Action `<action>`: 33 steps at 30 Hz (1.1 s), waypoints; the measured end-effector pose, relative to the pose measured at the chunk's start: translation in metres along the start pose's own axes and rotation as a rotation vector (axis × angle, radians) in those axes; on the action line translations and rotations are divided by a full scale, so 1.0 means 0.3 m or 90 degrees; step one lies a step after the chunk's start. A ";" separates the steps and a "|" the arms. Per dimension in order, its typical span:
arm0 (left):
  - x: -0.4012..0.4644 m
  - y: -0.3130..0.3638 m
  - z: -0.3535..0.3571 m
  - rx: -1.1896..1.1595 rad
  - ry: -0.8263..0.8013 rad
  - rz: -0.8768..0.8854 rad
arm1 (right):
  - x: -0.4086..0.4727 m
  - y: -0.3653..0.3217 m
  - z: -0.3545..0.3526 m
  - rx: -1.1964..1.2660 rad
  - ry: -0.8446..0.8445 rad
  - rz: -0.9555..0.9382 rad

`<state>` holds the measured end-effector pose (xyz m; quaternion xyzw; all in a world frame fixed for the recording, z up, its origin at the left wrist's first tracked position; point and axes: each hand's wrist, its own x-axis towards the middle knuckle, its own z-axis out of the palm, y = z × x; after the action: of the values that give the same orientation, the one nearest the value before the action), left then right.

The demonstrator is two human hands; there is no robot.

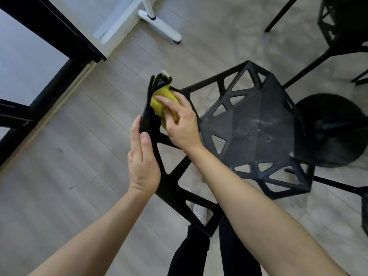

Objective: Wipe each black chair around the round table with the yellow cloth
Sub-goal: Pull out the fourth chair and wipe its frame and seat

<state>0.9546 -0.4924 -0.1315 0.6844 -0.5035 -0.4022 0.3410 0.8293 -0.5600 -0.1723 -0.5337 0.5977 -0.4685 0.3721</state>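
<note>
Currently on the nearest black chair point(253, 124), standing behind its backrest. Right hand point(180, 124) has the yellow cloth point(162, 101) bunched under curled fingers and thumb, pressed onto the inner face of the backrest's top rail point(148, 108). Left hand point(142, 156) is flat, fingers straight and together, palm laid against the outer face of the same rail, bracing it. So the rail is sandwiched between the two hands, cloth side on the right.

Key relation: the rail's long axis runs from near the person's legs up and away toward the far corner, where the cloth's upper fold point(159, 81) wraps over the tip. Right hand sits on the far part of that axis; the near stretch toward the lower corner point(207, 226) is uncovered by the cloth. My read: the next stroke should run along the rail toward the body, left hand sliding or holding as counter-pressure.

Seat lies right of both hands, nearer the right one, and shows pale smudges point(256, 126), so it probably needs wiping.

Round table's dark base point(334, 126) is beyond the seat; a second black chair point(342, 22) is top right, well apart from both hands.
</note>
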 end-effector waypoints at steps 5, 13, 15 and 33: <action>-0.002 0.017 0.006 0.054 -0.004 0.002 | 0.146 0.265 -0.076 -0.168 -0.070 0.214; -0.005 0.049 0.019 0.134 -0.004 -0.006 | -0.424 0.266 -0.436 -0.190 -0.091 0.412; -0.017 0.061 0.025 0.201 0.003 0.009 | -0.568 0.253 -0.533 -0.185 -0.056 0.456; -0.819 -0.189 0.851 0.685 -0.413 0.151 | -1.052 0.398 -1.195 -0.140 0.007 0.517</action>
<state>0.7082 -0.2567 -0.2433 0.5430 -0.7849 -0.2395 -0.1783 0.5044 -0.1912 -0.2023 -0.2890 0.8081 -0.2201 0.4637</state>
